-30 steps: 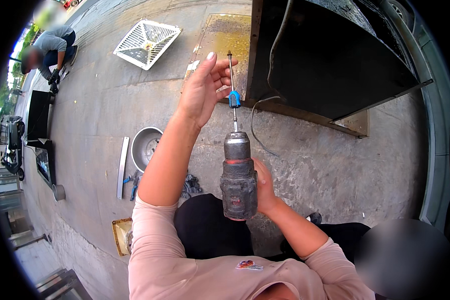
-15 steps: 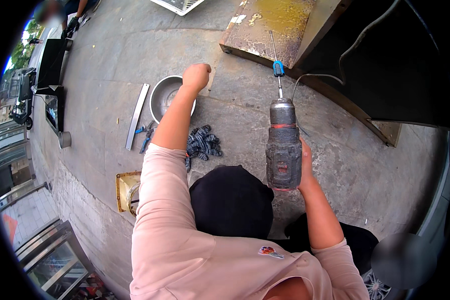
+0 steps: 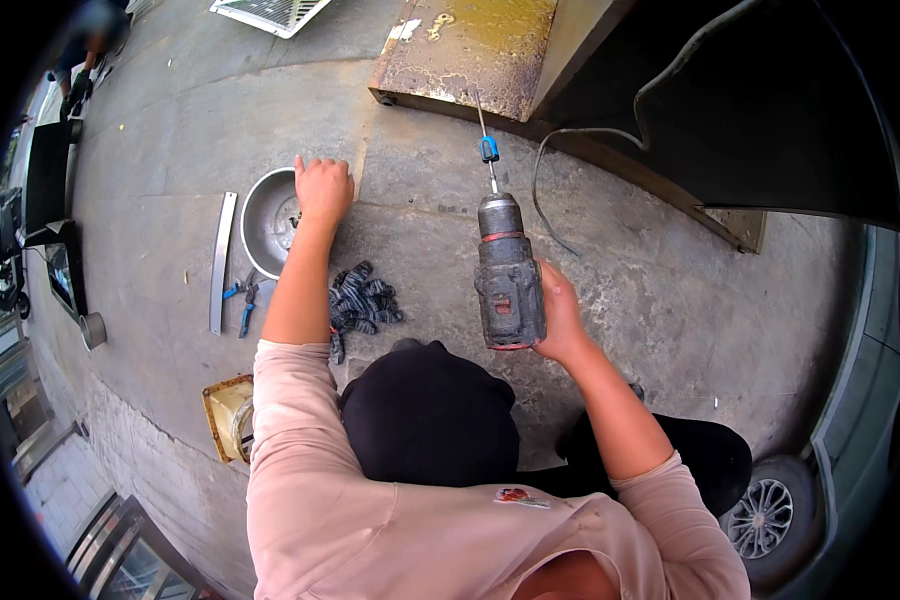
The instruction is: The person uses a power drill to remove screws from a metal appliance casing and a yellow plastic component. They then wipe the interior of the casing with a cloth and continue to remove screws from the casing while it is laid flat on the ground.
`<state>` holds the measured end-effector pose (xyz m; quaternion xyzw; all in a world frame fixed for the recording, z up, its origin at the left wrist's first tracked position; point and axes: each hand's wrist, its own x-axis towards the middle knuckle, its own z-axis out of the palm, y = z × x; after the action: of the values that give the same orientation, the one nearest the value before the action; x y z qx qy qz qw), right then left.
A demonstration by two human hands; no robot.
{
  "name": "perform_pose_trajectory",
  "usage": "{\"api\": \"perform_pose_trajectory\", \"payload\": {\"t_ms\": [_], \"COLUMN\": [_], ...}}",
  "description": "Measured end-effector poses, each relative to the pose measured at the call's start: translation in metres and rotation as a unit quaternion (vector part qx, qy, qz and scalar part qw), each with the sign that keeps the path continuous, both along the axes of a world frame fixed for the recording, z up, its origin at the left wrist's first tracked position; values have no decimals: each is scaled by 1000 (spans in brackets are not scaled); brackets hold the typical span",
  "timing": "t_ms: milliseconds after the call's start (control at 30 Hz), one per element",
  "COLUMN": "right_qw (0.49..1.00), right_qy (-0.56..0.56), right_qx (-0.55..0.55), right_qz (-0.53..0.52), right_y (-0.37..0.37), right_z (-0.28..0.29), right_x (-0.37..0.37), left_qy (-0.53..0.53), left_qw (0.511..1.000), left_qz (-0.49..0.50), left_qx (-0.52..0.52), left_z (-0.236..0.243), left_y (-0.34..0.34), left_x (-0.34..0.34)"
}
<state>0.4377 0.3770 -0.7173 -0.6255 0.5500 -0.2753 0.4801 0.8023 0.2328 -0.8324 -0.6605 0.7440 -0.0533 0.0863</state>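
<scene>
My right hand (image 3: 560, 315) is wrapped round a worn black and red power drill (image 3: 510, 285), its grip hidden beneath the body. A long thin bit (image 3: 481, 115) with a blue and black collar (image 3: 489, 149) points away from me. In this view the bit's tip overlaps the front of a rusty, yellow-stained metal panel (image 3: 460, 60); contact cannot be made out. At the right rim of a round metal bowl (image 3: 260, 225), my left hand (image 3: 324, 190) shows its back, fingers bent and fingertips hidden. Small dark pieces (image 3: 295, 220) lie in the bowl.
Beside the bowl lie a flat metal strip (image 3: 223, 262), blue-handled pliers (image 3: 247, 305) and grey knitted gloves (image 3: 362, 300). A cable (image 3: 538, 185) trails from the large dark cabinet (image 3: 730, 120). A yellowish frame (image 3: 228, 415) sits left; another person (image 3: 80, 65) is far left.
The whole view has shifted, moving the scene leftward. My left hand has come slightly nearer the bowl, its fingers less tightly bunched. The drill bit's tip has drawn back toward the panel's front edge.
</scene>
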Motion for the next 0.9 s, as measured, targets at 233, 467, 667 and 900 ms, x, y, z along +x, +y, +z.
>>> {"api": "perform_pose_trajectory", "payload": {"t_ms": [233,467,667,900], "right_qw": [996,984,959,939], "right_qy": [87,180,280,336], "right_qx": [-17,-2,-42,-74], "right_qz": [16,-12,-6,-14], "right_y": [-2,-8,-10,7], "right_z": [-17,-33,-67,-106], "right_x": [3,5,-4,-5], "left_qy": [38,159,608,670], "left_qw": [986,977,737,662], "left_qz": [159,138,132,134], "left_qx": [22,-44,265,308], "left_z": [47,71,39,-8], "left_y": [53,28,32,63], "left_x": [81,23,-124,-189]}}
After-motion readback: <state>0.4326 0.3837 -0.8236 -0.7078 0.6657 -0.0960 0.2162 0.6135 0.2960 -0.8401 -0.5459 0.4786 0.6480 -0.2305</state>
